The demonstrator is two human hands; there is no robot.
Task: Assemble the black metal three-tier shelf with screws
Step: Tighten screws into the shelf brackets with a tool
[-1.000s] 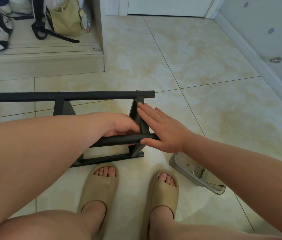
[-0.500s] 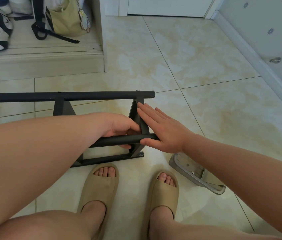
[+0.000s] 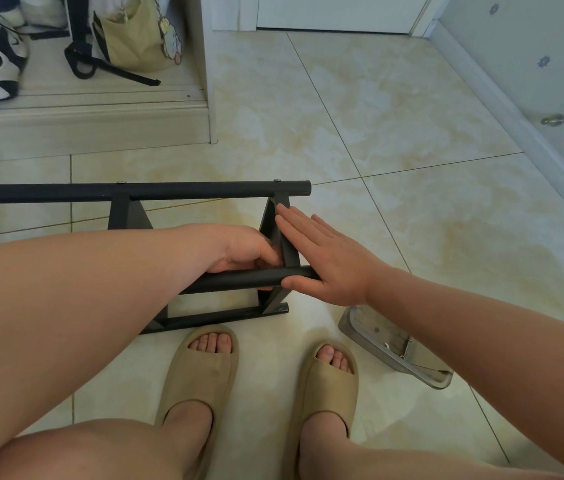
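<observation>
— Shelf frame point(image 3: 204, 192): where do we have it?
— Centre left of the frame, lying on the tiles. Our left hand point(image 3: 242, 252) curls round its near tube point(image 3: 232, 281); our right hand point(image 3: 325, 265) lies flat, fingers straight, against the end bracket point(image 3: 290, 252).

floor point(image 3: 394, 116) left wide open beyond the shelf frame point(image 3: 204, 192), near side boxed in by its bars, clear tray point(image 3: 377, 344) parked right, raised ledge point(image 3: 83, 116) blocking the floor's far-left edge

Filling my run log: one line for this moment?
left hand: grips near tube | right hand: flat against end bracket
</observation>
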